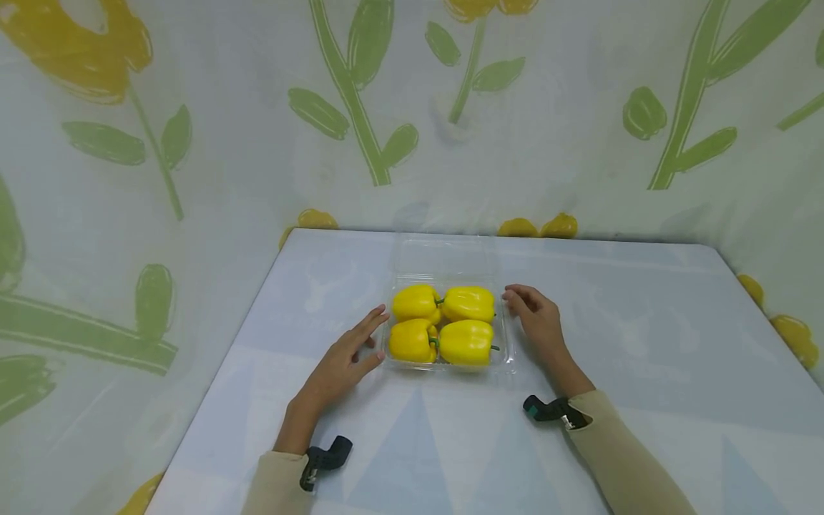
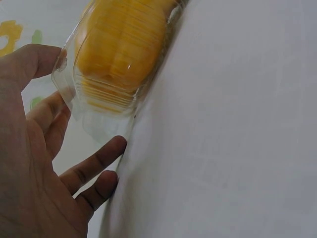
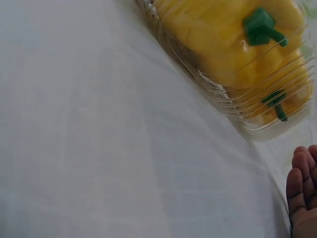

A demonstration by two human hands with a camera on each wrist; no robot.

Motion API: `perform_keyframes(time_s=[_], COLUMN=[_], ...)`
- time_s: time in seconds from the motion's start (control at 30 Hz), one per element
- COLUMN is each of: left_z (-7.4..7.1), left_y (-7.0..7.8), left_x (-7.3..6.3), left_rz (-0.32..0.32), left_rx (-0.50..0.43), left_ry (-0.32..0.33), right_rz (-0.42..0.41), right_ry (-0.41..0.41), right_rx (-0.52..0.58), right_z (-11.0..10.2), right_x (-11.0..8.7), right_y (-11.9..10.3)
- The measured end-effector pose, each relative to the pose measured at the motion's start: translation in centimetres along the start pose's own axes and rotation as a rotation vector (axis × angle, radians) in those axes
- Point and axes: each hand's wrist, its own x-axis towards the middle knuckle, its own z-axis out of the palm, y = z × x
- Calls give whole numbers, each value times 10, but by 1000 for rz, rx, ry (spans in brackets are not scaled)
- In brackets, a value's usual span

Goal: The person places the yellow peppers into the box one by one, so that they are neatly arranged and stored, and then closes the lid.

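Several yellow bell peppers [image 1: 466, 342] with green stems lie in two rows inside a clear plastic clamshell box [image 1: 505, 357]. Its see-through lid [image 1: 444, 255] is flipped back on the far side. My left hand [image 1: 340, 365] is at the box's left side with fingers spread. In the left wrist view, the thumb of the left hand [image 2: 44, 134] touches the clear rim, and the lower fingers reach toward the table. By the right side of the box is my right hand [image 1: 536, 315], its fingers loosely bent. Only fingers of the right hand [image 3: 303, 181] show in the right wrist view, apart from the box wall.
The box stands on a table with a pale, patterned cover [image 1: 637, 343]. Behind and to the left hangs a white curtain [image 1: 547, 143] printed with yellow flowers and green leaves. Each wrist wears a small black camera [image 1: 325, 458].
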Motion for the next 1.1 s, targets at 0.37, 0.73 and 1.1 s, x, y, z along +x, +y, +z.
perform_keyframes(time_s=[0.37, 0.73, 1.1], left_z=[0, 0, 0], left_y=[-2, 1, 0], left_x=[1, 1, 1], left_rz=[22, 9, -4], left_rx=[-5, -6, 2], left_ry=[8, 2, -4], right_rz=[-24, -40, -18], right_ry=[18, 6, 10], right_rx=[58, 70, 95], right_z=[6, 10, 14], right_x=[15, 29, 41], right_y=[-2, 0, -3])
